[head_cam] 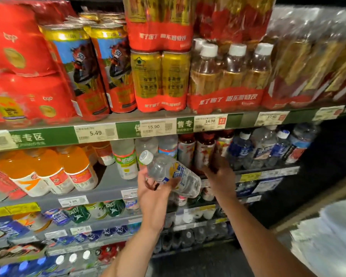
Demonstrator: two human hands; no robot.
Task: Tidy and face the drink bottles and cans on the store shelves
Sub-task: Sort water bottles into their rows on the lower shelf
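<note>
Left hand: the left hand [154, 188] holds a clear plastic bottle with a white cap and a blue and yellow label [172, 172] from below, fingers curled around its middle; the bottle is tilted, cap pointing up and to the left, in front of the shelf.
Right hand: the right hand [218, 172] is just to the right of this bottle, fingers loosely spread near the red-capped bottles with red and white labels [204, 152]; it is blurred, so I cannot tell if it touches them.
How it handles: I judge the bottle light, with thin walls that give under pressure and a smooth, rather slippery label; holding it at the middle or the shoulder under the cap seems safest.
Readable writing: on the green shelf strip [48, 136] above the hands, price tags read 5.49, 15.90 and 14.90; a lower tag, left of the hands, seems to read 3.99. The bottle's brand is too blurred to read.
</note>
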